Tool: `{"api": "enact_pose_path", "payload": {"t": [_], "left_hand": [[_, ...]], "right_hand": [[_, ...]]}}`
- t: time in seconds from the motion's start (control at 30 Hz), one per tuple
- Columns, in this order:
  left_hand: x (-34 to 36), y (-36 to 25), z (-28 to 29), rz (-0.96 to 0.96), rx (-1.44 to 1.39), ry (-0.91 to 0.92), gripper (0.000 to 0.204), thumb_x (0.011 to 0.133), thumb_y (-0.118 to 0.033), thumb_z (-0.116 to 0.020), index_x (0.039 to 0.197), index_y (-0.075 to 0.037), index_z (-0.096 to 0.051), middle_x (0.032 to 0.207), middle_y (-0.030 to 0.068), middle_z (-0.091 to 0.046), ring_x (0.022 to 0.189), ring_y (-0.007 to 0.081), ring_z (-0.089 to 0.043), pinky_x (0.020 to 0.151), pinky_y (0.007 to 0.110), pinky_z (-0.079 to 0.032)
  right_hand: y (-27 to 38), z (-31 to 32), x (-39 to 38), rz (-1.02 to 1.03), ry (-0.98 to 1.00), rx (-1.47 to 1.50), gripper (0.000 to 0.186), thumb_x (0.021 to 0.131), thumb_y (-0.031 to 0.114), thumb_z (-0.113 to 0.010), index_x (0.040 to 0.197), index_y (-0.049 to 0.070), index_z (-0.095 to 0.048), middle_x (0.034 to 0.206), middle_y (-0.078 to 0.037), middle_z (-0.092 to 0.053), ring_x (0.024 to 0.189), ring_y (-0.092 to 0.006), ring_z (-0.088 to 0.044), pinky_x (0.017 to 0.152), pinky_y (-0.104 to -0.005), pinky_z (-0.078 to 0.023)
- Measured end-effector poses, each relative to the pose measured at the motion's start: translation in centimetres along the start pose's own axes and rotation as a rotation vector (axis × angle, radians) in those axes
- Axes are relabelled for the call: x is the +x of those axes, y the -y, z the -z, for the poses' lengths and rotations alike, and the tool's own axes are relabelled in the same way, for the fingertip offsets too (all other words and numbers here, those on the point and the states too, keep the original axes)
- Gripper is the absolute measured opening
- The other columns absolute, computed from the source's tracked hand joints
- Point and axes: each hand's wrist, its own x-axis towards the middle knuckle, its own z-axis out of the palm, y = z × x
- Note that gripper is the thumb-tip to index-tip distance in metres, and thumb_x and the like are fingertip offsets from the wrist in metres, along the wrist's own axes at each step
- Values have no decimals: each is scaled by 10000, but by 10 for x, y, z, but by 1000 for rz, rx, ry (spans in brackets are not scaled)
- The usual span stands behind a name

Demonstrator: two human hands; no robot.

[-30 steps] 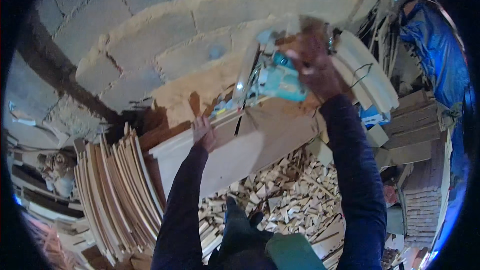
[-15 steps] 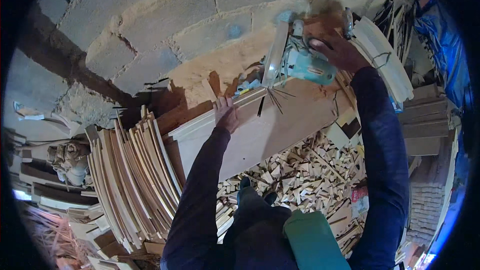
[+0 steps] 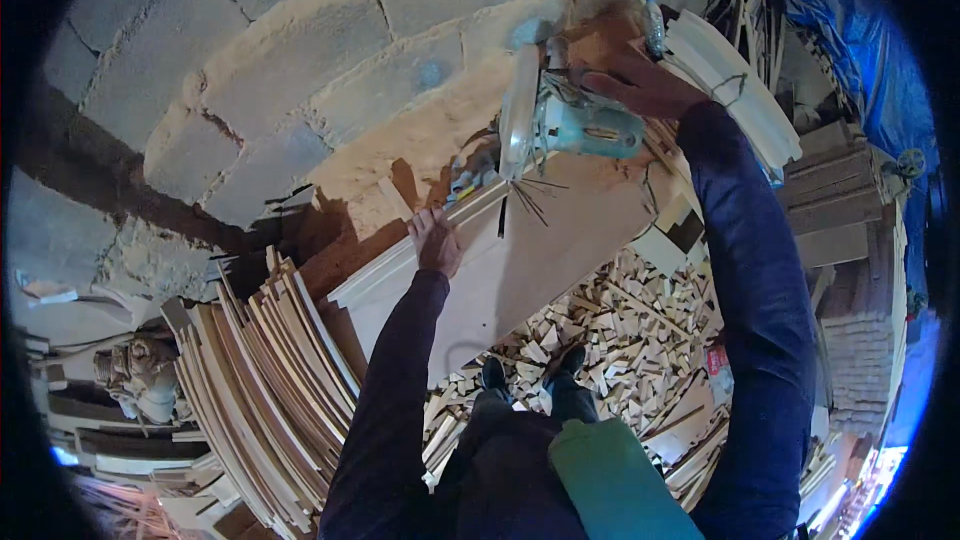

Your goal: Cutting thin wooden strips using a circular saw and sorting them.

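My left hand [image 3: 437, 243] is closed over long pale wood strips [image 3: 385, 277], lying along the far edge of a flat wooden board [image 3: 470, 292]. A teal power saw [image 3: 592, 128] with a pale, dusty guard stands at the strips' right end. Its blade is not clearly visible. My right hand [image 3: 650, 85] reaches over the saw from the right and appears closed on its far side, where a handle would be hidden. The fingers there are partly lost against brown sawdust. Thin dark slivers [image 3: 530, 202] stick out below the guard.
Curved-looking stacks of wood strips [image 3: 265, 370] stand at left. Many wood offcuts [image 3: 600, 325] cover the ground around my feet. A block wall [image 3: 300, 70] rises behind. White mouldings [image 3: 735, 80] and a clear bottle [image 3: 654, 28] lie beyond my right hand; a blue tarp [image 3: 865, 60] hangs at far right.
The whole view has shifted, so the saw and both hands appear farther left. My left hand stays on the strips and my right hand stays at the saw. My feet show more clearly.
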Motion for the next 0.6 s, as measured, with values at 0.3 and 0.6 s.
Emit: {"api": "enact_pose_path", "payload": {"t": [0.3,0.6], "left_hand": [[-4,3,-13,4,-4,4,530,912,-259,-596,1310,48,-428,1155,234,-514,1151,391,-485,956,533,-380],[-5,40,-78,-61,6,-49,584,980,-252,-487,1433,96,-366,1092,307,-656,1004,456,-645,859,543,-491]], "right_hand": [[10,6,-14,226,-128,-235,521,996,558,-484,1300,169,-651,1309,-121,-618,1239,-314,-550,1070,-428,-412],[-28,-33,40,138,-193,-12,902,858,764,-467,1480,112,-472,1512,-153,-471,1410,-330,-408,1179,-456,-289]]}}
